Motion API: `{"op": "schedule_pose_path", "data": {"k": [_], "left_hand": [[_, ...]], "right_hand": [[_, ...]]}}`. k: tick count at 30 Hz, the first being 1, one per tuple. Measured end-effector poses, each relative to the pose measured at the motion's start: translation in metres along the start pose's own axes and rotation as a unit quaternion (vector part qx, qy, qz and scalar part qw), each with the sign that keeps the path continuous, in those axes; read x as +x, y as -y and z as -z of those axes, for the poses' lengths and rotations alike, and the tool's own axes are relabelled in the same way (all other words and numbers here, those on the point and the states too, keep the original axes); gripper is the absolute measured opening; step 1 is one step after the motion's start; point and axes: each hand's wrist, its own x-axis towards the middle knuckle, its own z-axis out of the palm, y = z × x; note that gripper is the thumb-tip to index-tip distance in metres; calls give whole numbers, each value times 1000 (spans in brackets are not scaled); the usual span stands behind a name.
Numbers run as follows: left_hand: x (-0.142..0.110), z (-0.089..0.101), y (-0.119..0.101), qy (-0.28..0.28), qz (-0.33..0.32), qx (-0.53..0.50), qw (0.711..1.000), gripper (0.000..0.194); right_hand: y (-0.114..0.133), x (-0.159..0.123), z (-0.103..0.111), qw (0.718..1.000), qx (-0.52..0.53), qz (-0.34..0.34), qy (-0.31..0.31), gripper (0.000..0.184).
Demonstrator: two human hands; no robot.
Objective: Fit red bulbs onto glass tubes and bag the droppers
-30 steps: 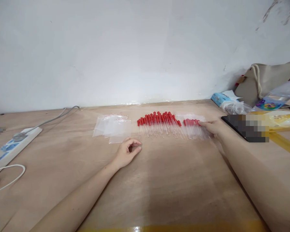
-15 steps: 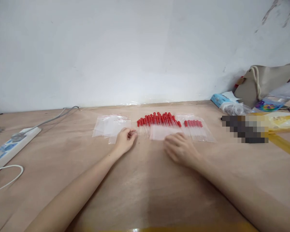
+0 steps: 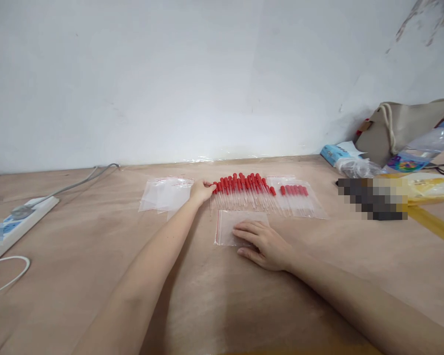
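A heap of glass droppers (image 3: 240,190) with red rubber bulbs lies at the middle of the table, bulbs toward the wall. At its left end my left hand (image 3: 203,190) pinches the bulb of the outermost dropper between thumb and finger. In front of the heap lies a clear zip bag (image 3: 225,229) with a red seal line at its left edge. My right hand (image 3: 262,244) rests flat on that bag, fingers stretched out and thumb apart. To the right, another zip bag (image 3: 314,207) has several red-bulbed droppers in or on it; which, I cannot tell.
Several zip bags (image 3: 159,195) lie overlapping left of the heap, partly behind my left arm. A power strip (image 3: 25,224) with cables lies at the far left. On the right are a tissue pack (image 3: 333,154), a plastic bottle (image 3: 424,150), a grey bag (image 3: 422,123) and a blurred dark object (image 3: 372,199).
My left hand has moved forward and right to the heap's left end and closed on a dropper. The zip bag has come down nearer me, with my right hand now spread flat on it.
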Motion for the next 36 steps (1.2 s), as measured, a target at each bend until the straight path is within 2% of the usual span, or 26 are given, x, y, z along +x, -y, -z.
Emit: {"op": "schedule_pose_path", "data": {"k": [3, 6, 9, 11, 12, 14, 17, 23, 27, 31, 36], "left_hand": [[1, 1, -2, -5, 12, -34, 999, 13], [-7, 14, -6, -27, 0, -79, 997, 14], [-30, 37, -3, -64, -34, -129, 989, 24], [-52, 52, 6, -98, -89, -199, 971, 30], [-64, 58, 11, -97, -107, -227, 963, 32], [-84, 65, 22, -82, -101, -236, 963, 32], [-101, 68, 32, -66, -76, -240, 966, 32], [-105, 64, 30, -56, -61, -251, 965, 35], [-112, 62, 27, -10, -48, -248, 967, 37], [-122, 59, 25, 81, -40, -257, 962, 34], [-133, 61, 20, 182, -83, -162, 966, 24]], "right_hand": [[-1, 0, -2, 1000, 5, -4, 18, 39], [-2, -1, -2, 1000, 3, -4, 25, 36], [-2, -1, -2, 1000, 6, -2, 21, 34], [-3, -2, -2, 1000, 8, -2, 19, 35], [-3, -2, -2, 1000, 9, -3, 18, 35], [-3, -1, -2, 1000, 11, -2, 17, 34], [-3, -1, -2, 1000, 12, 1, 15, 34], [-4, -2, -3, 1000, 15, 2, 5, 33], [-4, -2, -3, 1000, 16, 2, 10, 33], [-3, -2, -3, 1000, 23, 2, 4, 34], [-5, -3, -5, 997, 46, -35, -48, 34]]}}
